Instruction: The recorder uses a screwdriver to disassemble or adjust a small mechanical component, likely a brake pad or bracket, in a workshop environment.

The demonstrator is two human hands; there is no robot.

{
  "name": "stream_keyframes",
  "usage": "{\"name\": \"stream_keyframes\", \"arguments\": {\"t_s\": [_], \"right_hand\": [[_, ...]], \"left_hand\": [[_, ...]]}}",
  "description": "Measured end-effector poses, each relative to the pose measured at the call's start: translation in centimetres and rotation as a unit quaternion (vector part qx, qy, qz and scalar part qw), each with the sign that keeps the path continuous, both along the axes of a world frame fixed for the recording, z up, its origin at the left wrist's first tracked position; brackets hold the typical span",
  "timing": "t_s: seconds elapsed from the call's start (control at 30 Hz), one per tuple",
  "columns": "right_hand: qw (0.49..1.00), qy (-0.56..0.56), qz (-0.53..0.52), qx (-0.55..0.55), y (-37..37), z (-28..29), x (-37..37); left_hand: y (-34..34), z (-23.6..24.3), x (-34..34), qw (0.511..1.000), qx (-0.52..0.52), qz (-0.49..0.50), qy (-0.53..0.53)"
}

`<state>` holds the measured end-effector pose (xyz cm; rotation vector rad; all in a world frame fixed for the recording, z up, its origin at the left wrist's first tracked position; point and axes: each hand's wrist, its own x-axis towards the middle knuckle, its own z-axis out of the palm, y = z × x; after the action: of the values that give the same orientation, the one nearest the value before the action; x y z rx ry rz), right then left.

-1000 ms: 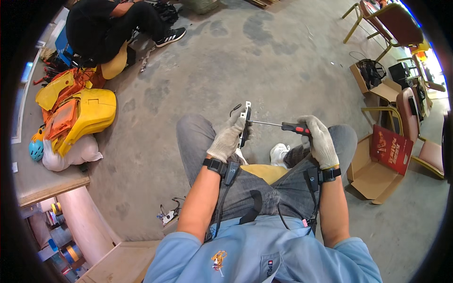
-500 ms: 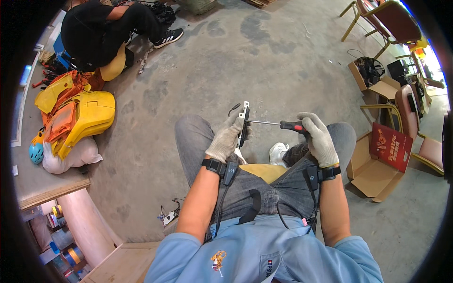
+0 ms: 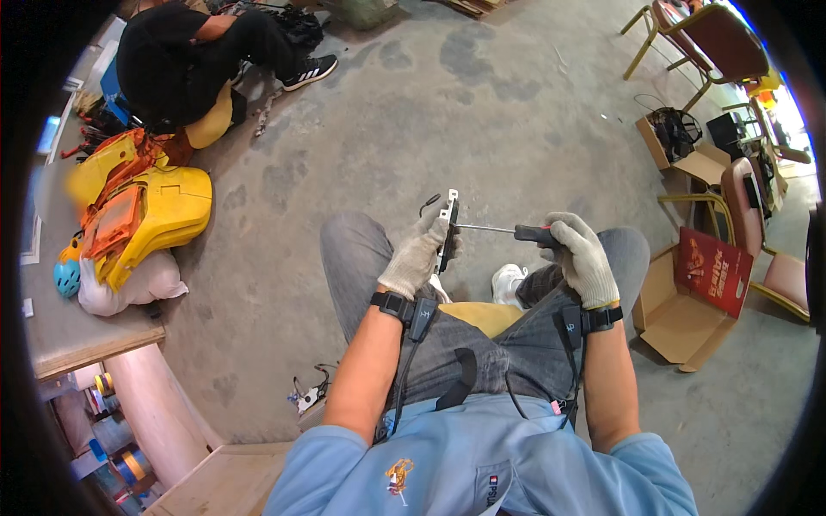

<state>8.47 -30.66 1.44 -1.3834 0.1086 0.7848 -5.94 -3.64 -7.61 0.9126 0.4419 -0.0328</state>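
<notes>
In a pale work glove, my left hand (image 3: pixel 416 258) is closed around a narrow black and silver part (image 3: pixel 452 206) with a metal tab at its top and a short black cable (image 3: pixel 429 204) sticking out. I hold it upright between my knees. My gloved right hand (image 3: pixel 578 249) grips the black and red handle of a screwdriver (image 3: pixel 535 234). Its shaft lies nearly level, and its tip meets the right side of the part. Whether the tip sits in a screw is too small to tell.
Yellow and orange plastic shells (image 3: pixel 172 211) lie at the left, near a seated person (image 3: pixel 185 73). An open cardboard box (image 3: pixel 684 322) and chairs (image 3: pixel 744 202) stand at the right. A small part with wires (image 3: pixel 311 394) rests on the floor by my left elbow.
The screwdriver handle has turned a little in my right hand, with less red showing. Both hands and the part have otherwise hardly moved.
</notes>
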Motion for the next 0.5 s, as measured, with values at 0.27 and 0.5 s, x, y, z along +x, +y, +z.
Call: {"name": "stream_keyframes", "arguments": {"t_s": [0.27, 0.5], "right_hand": [[0.997, 0.045, -0.061, 0.007, -0.7, -1.1, 0.7], [0.991, 0.048, 0.089, 0.091, 1.7, 1.1, -1.6]], "left_hand": [[-0.1, 0.3, -0.2, 1.000, -0.017, 0.006, -0.005], [-0.4, -0.1, 0.2, 0.997, -0.066, 0.015, 0.046]]}}
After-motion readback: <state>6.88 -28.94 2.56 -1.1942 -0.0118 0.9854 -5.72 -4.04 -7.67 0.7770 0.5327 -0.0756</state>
